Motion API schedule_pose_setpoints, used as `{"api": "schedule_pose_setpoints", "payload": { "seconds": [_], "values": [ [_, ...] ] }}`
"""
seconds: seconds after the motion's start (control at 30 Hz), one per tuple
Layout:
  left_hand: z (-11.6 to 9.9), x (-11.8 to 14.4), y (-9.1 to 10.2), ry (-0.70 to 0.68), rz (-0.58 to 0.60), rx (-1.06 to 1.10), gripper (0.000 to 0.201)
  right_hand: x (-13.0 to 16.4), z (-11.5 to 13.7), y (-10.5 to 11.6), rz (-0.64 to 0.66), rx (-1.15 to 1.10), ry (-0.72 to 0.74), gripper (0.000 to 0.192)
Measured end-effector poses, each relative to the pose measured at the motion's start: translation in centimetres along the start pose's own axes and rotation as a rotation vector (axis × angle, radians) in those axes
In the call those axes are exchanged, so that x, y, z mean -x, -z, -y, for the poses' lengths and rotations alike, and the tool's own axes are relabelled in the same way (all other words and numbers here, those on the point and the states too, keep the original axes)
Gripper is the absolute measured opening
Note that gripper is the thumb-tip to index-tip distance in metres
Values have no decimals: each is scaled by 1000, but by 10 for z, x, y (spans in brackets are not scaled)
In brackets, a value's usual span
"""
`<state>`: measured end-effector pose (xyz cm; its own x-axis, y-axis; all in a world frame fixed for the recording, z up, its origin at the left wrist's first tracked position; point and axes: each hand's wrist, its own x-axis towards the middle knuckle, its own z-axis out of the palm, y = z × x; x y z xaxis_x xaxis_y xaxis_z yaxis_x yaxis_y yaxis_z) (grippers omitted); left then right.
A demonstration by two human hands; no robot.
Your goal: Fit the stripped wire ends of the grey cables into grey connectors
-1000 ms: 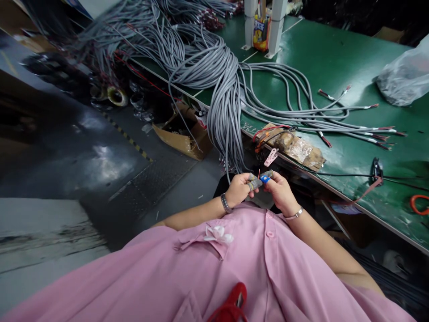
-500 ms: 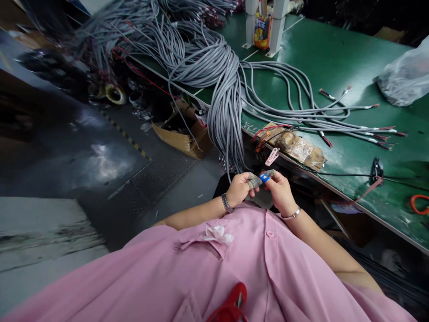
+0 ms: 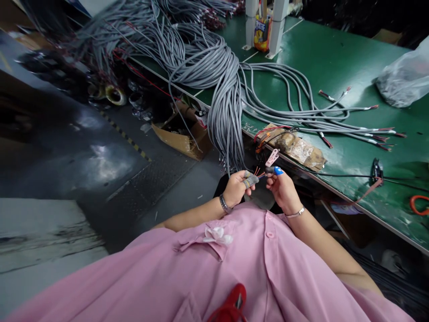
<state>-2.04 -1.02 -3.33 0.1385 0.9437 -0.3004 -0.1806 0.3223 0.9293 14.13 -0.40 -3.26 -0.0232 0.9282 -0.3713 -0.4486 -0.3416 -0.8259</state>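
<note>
Green-topped workbench [image 3: 335, 58] runs off to the right of both hands, dark concrete floor to the left and below.

Left hand [image 3: 236, 190], fingertips wrapped in grey tape, is clenched around the end of a grey sheathed cable [image 3: 250, 180]; thin red and orange inner wires [image 3: 257, 172] fan out of it. Right hand [image 3: 284, 190] sits just beside, pinching something small and dark with a blue-capped fingertip [image 3: 278, 171] close to those wires; what exactly it grips is too small to tell. Both hands hover in the air, just off the bench edge, above the pink shirt [image 3: 234, 268].

Risks, as I read it: the wires are thin, so a hard pull could snap or splay them. The thick hanging bundle of grey cables [image 3: 226, 107] drops right above the left hand and could snag the held cable. A pink plastic clip [image 3: 271, 157] and a brown taped packet [image 3: 298, 147] sit at the bench edge just above the right hand; easy to knock off.

Open room: mostly left and down, toward the lap.
</note>
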Motion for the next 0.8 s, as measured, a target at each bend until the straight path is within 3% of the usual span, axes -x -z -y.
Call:
{"api": "schedule_pose_setpoints", "payload": {
  "seconds": [0.17,0.33,0.5,0.8],
  "values": [
    [-2,-1,1,16,-36,44,23,5,2,0,122,104,-55,38],
    [0,1,-1,13,-18,26,24,5,3,-8,121,212,27,30],
    [-2,1,-2,-31,-80,74,25,7,0,-10,103,212,37,25],
    [-6,-2,-2,-49,-130,162,23,15,-10,-11,260,291,12,24]
  ]
}}
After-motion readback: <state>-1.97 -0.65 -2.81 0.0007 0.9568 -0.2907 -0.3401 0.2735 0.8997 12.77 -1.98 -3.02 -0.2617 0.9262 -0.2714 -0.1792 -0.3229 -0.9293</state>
